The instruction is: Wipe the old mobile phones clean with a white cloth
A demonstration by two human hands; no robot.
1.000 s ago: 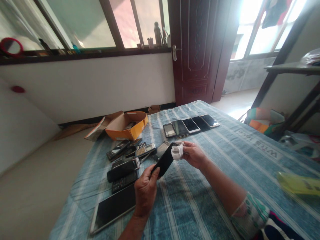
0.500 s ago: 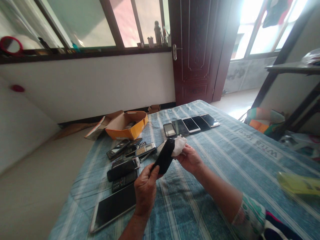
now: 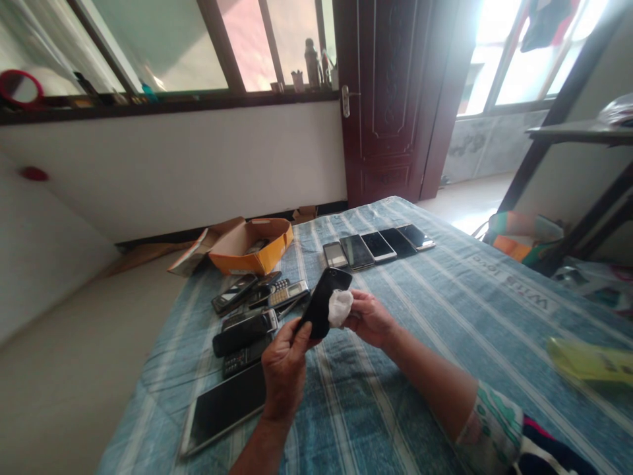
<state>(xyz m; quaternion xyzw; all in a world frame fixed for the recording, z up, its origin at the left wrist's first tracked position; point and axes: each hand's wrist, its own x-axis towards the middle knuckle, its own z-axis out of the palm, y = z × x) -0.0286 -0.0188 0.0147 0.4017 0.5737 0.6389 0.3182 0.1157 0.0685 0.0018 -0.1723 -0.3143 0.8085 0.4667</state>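
A black smartphone (image 3: 324,295) is tilted up above the bed, gripped at its lower end by my left hand (image 3: 287,359) with the thumb across it. My right hand (image 3: 372,319) pinches a crumpled white tissue (image 3: 341,307), which lies against the phone's right side. To the left sit a loose pile of old phones, among them a keypad phone (image 3: 289,294) and a dark phone (image 3: 246,333). Partly behind my left wrist is a tablet (image 3: 225,409) with a white frame. Farther back, several phones lie in a row, including a white-edged smartphone (image 3: 378,246).
An open orange cardboard box (image 3: 252,260) stands at the bed's left edge. Blue striped cloth (image 3: 425,330) covers the bed. A yellow plastic packet (image 3: 588,366) lies at the right. Beyond the bed are a dark red door (image 3: 388,152) and a shelf (image 3: 578,134).
The tissue has moved from behind the phone's upper right edge down to its right side, along with my right hand. The phone has turned slightly, and my left hand has shifted a little left.
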